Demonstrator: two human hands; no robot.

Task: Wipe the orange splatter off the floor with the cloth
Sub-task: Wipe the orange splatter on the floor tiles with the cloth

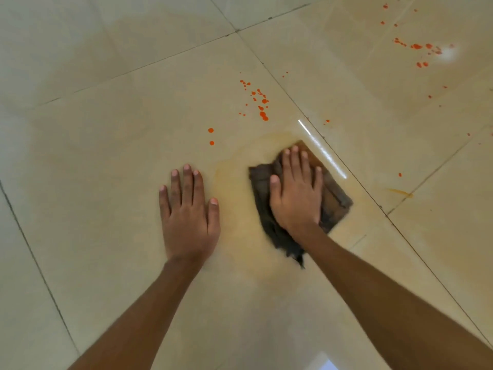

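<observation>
Right grip [296, 193], fingers flat, presses the cloth [261, 188] mid-frame to scrub. Left grip [186, 212], released, braces on the floor [106, 156]. Splatter [261, 105] above is unwiped.

Floor [106, 182]: glossy beige-cream tile, plain, no print. Note grout lines [34, 252]: thin, dark grey, forming large square grid. Splatter [262, 108]: bright orange-red dots, irregular scatter. You see second cluster [421, 49], same colour, on far right tile. Smear [240, 161] beside your cloth: pale yellow-orange film with darker amber rim. Cloth [336, 198]: dark grey-brown, rust-orange patch on upper fold. Streak [400, 192] on right tile: thin, amber-orange. Glare line [322, 150]: white.
</observation>
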